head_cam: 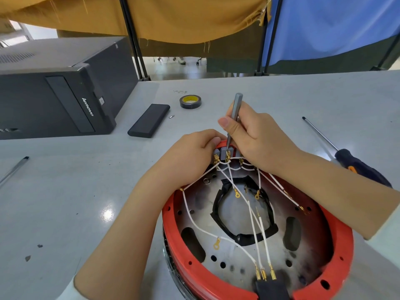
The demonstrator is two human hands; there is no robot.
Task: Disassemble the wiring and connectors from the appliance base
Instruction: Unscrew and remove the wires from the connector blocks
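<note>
Head view: at the far rim of the red appliance base [337, 221], the left hand [194, 156] pinches the grey connector block [225, 153] while the right hand [255, 137] grips a slim screwdriver [234, 113] tip-down on a brass terminal [227, 158]. White wires [253, 217] look limp and fragile; hold the terminals.

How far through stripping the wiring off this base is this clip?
Partway. Done: several ring terminals hang loose over the plate. In hand: the right hand works a slim driver at the grey terminal block, which the left hand steadies. Left: wires there and at the black connector remain attached.
</note>
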